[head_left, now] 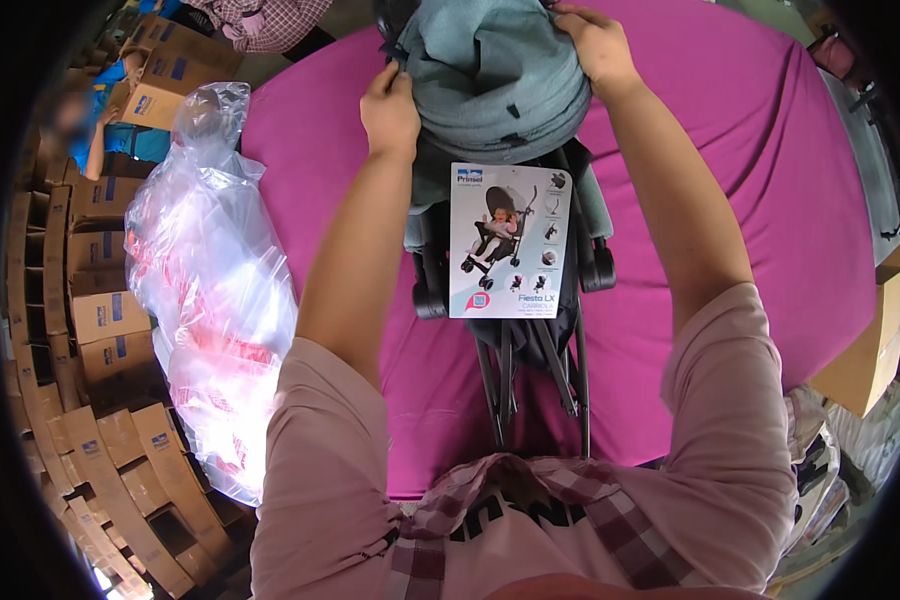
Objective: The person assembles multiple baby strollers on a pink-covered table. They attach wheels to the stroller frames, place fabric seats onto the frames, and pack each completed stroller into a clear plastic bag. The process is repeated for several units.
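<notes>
A folded baby stroller (430, 250) lies lengthwise in front of me, its dark metal legs toward my body. Its grey-green fabric canopy (500, 75) is bunched at the far end. My left hand (390, 115) has its fingers closed on the canopy's left edge, beside a black part. On the opposite side, my right hand (600, 50) grips the canopy's far right edge; its fingertips are partly hidden. A printed card (510, 240) with a picture of a stroller rests over the stroller's middle, below the canopy. Black wheels (597, 265) show beside the card.
Magenta cloth (710, 150) covers the table. Clear plastic bags with red print (220, 290) are heaped along its left edge. Cardboard boxes (110, 310) are stacked at left, where another person (120, 110) handles a box. Another carton (870, 345) stands at right.
</notes>
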### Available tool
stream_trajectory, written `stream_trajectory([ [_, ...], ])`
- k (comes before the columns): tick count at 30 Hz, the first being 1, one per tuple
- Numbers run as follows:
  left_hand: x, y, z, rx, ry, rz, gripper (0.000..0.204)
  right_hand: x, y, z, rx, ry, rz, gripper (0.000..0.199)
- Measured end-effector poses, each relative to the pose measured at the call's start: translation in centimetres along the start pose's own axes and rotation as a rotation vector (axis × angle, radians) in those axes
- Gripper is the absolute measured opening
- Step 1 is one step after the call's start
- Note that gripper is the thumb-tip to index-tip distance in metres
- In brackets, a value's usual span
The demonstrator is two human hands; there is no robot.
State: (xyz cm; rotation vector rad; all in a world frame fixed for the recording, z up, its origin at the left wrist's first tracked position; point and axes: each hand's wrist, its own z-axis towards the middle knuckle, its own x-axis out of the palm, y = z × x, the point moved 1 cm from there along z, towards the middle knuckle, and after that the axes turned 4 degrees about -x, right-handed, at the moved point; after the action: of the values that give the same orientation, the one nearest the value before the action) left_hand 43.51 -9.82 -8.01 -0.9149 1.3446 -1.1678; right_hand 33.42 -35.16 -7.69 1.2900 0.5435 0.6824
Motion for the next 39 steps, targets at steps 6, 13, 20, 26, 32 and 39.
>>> stream_trajectory([
  [6,-1.0,2.5,-3.5,0.234,-0.082,-0.107,0.032,-1.5,-4.3,-6.7,-0.136,-0.076,0.228,0.035],
  [13,-0.4,3.7,-0.5,0.312,-0.148,0.025,0.029,0.9,-3.2,-2.4,-0.069,-0.021,0.155,0.037],
  [20,-1.0,1.5,-1.0,0.294,-0.032,0.431,0.056,-3.0,-6.6,-3.3,-0.134,-0.110,-0.173,0.053],
  [26,-7.7,0.4,-10.0,0.386,0.075,0.320,0.055,-15.4,-10.3,-30.0,0.426,-0.067,-0.252,0.073],
  [32,-14.1,6.4,-25.9,0.405,0.257,0.388,0.042,-17.9,-5.5,-53.2,1.179,0.118,0.082,0.072],
  [39,-16.1,6.0,-41.4,0.517,0.727,0.382,0.034,-9.7,-2.6,-57.9,0.752,0.306,-0.718,0.049],
])
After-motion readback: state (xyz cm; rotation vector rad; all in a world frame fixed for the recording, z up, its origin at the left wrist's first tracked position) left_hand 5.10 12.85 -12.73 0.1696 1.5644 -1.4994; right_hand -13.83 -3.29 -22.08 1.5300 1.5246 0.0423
